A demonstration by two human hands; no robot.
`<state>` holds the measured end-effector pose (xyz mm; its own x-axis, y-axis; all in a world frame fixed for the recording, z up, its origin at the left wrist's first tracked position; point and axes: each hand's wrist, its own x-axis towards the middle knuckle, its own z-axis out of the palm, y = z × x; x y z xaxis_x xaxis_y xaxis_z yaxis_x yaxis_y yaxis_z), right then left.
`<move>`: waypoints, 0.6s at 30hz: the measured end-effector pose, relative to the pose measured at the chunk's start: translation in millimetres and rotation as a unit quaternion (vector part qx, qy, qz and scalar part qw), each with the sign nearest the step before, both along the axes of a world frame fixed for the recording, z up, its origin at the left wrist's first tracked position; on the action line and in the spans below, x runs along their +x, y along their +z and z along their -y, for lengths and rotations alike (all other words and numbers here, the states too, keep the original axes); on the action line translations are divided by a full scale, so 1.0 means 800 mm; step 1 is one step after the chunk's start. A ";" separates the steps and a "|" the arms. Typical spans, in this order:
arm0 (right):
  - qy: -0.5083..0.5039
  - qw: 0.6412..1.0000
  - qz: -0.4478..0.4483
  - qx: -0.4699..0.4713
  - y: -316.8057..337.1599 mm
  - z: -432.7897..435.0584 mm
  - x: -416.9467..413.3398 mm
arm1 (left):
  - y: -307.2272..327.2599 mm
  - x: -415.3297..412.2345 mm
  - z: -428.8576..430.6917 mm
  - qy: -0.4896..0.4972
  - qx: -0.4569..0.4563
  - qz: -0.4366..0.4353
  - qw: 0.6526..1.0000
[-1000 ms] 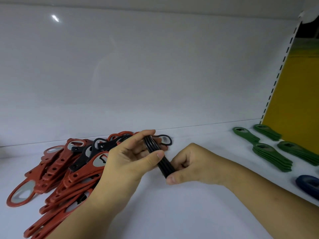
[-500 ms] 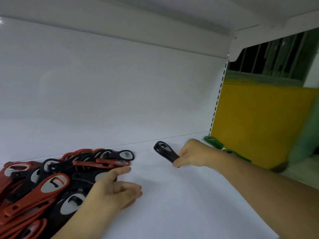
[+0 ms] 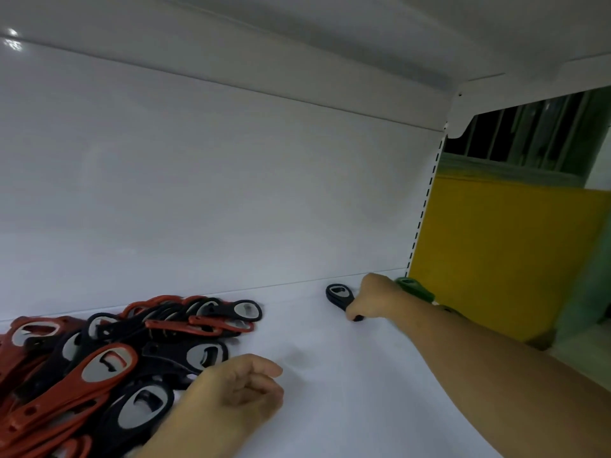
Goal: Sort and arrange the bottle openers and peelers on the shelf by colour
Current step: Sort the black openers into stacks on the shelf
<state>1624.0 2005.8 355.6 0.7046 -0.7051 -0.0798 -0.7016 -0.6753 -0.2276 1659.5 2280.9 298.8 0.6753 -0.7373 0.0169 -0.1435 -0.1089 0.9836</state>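
Red and black plastic made up the heap of bottle openers [image 3: 109,365] that I took as my marker from the remote feed. It sprawled over the white shelf [image 3: 330,408], its steel-faced heads pointing every way, red handles lying across black ones. Just to the right of the heap, at its near edge, the left hand [image 3: 241,395] rested on the shelf board with its fingers loosely curled under and the thumb lying forward. I saw nothing held in it, and it sat just beside the nearest black handles; whether it brushed them I could not tell.

Well to the right of the heap and farther back, the right hand [image 3: 375,300] was closed in a fist round the handle of a black bottle opener [image 3: 339,294]. The oval head stuck out of the fist toward the heap, metal face up, low on the shelf near the seam with the back panel [image 3: 231,193]. The blur kept me from telling whether that was one opener or several stacked together, or whether it touched the board.

Beyond the right hand, even farther from the heap, green openers [image 3: 415,289] showed partly from behind the wrist and forearm. Past them, on the far right from the heap, stood the slotted upright [image 3: 425,209] at the shelf's end, then a yellow wall [image 3: 496,259] with a barred window [image 3: 529,137] above it.
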 end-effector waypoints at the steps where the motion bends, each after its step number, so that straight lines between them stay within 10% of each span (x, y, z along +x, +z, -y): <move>1: 0.004 1.000 -0.006 -0.011 0.000 0.000 0.002 | 0.002 -0.001 0.000 0.001 0.003 0.003 1.000; 11: 0.045 0.987 -0.001 -0.154 0.004 -0.017 0.005 | 0.018 -0.014 -0.009 -0.010 0.008 0.021 1.000; 18: 0.166 0.975 0.140 0.047 -0.043 -0.108 0.061 | 0.021 -0.017 -0.010 0.000 0.006 0.020 1.000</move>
